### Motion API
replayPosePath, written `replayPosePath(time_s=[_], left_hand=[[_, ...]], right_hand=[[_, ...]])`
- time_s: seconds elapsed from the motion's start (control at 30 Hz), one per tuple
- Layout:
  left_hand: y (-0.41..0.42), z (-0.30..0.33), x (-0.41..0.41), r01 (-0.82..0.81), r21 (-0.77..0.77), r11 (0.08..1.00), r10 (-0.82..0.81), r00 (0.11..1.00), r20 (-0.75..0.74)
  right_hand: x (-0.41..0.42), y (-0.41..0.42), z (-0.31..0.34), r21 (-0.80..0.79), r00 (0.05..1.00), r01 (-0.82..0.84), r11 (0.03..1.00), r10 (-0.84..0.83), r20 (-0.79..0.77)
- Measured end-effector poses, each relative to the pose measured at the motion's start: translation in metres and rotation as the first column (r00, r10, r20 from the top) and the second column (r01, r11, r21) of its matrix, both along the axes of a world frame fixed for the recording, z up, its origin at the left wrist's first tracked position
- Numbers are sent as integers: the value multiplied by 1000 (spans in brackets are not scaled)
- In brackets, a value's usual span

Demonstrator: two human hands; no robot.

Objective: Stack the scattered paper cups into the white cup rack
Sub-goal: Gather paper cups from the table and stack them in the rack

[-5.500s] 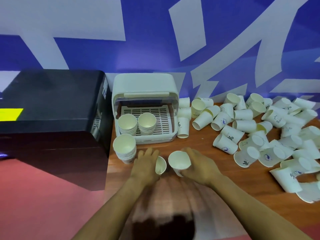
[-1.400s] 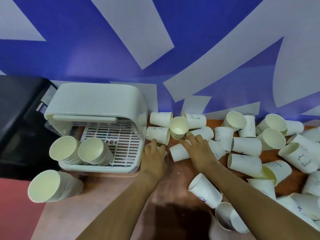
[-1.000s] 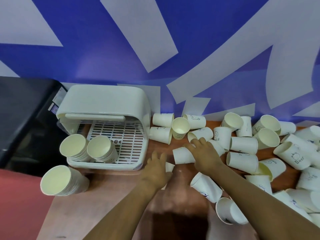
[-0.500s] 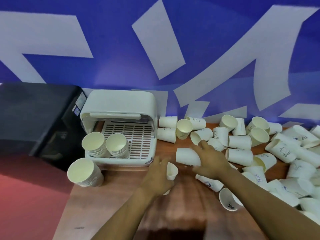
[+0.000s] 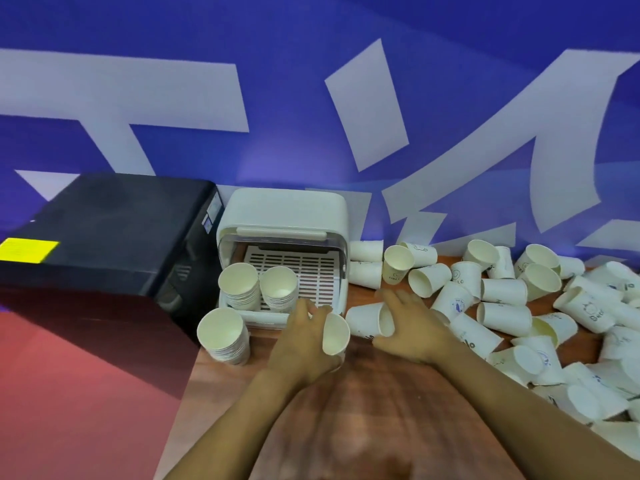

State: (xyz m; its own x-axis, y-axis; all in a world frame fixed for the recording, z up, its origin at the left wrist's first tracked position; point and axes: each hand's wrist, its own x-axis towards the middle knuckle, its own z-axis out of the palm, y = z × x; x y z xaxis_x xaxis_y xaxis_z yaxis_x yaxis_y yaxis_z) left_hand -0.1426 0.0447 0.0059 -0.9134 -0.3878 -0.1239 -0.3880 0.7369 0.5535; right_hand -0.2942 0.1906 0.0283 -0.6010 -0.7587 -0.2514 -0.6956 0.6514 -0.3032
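1. Before the white cup rack (image 5: pixel 282 216), the left hand (image 5: pixel 298 344) grips one paper cup (image 5: pixel 335 334); the right hand (image 5: pixel 410 329) grips another (image 5: pixel 367 318).
2. Align rims squarely, then nest gently.

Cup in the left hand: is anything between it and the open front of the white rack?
Nothing visible. The left hand holds the cup just in front of the rack; two stacks fill the left, but the right grille is free.

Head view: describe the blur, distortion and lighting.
Head view: wide-angle bending bows the wall graphics; motion smear blurs the table near the bottom edge; left hand and right hand are soft; bluish light tints the cup rack.
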Motion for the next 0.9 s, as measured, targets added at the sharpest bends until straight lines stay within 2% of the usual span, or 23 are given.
replayPosePath(time_s=[0.27,0.47,0.67,0.9], left_hand=[[-45,32,17,-79,-81,994,73,995,-72],[-78,50,23,-132,-54,990,123,980,-157],[-102,57,17,-193,-68,979,180,970,-162],[-119,52,16,-209,-90,974,190,964,-184]], right_hand=[[26,-32,8,-102,999,-35,994,35,-6],[38,-48,16,-114,998,-49,992,44,-45],[41,-57,23,-132,996,-35,991,24,-86],[44,-71,33,-275,994,-8,961,-22,-105]])
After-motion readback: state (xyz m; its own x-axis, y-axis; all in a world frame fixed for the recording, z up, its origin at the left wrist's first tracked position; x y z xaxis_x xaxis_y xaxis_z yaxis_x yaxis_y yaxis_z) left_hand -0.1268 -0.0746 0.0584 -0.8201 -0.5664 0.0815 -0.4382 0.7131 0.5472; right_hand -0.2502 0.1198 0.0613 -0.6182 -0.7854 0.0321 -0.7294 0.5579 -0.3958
